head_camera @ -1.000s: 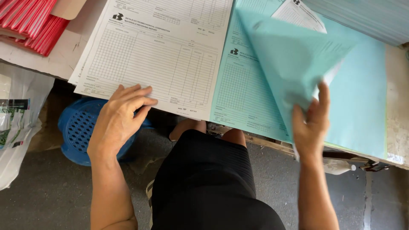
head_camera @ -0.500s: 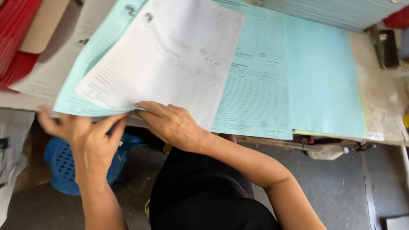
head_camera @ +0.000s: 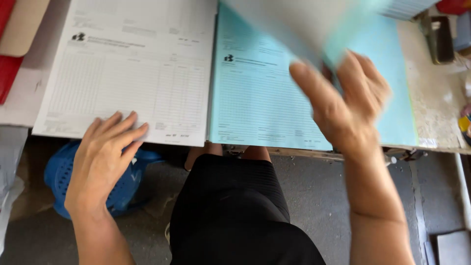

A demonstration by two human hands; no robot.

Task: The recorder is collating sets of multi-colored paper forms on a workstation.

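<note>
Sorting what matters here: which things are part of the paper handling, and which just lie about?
In use: white form under left hand; lifted sheet in right hand; blue form.
Lying about: blue basket; red stack; dark object.

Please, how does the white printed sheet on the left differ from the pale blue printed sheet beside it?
The white sheet is white, while the blue sheet is pale blue. The left hand rests its fingertips on the near edge of the white sheet; the blue sheet is not pressed, and the right hand holds a blurred, raised sheet above it. The white sheet is fully visible; the blue one is partly hidden. Both lie flat on the table, with a similar grid form.
</note>
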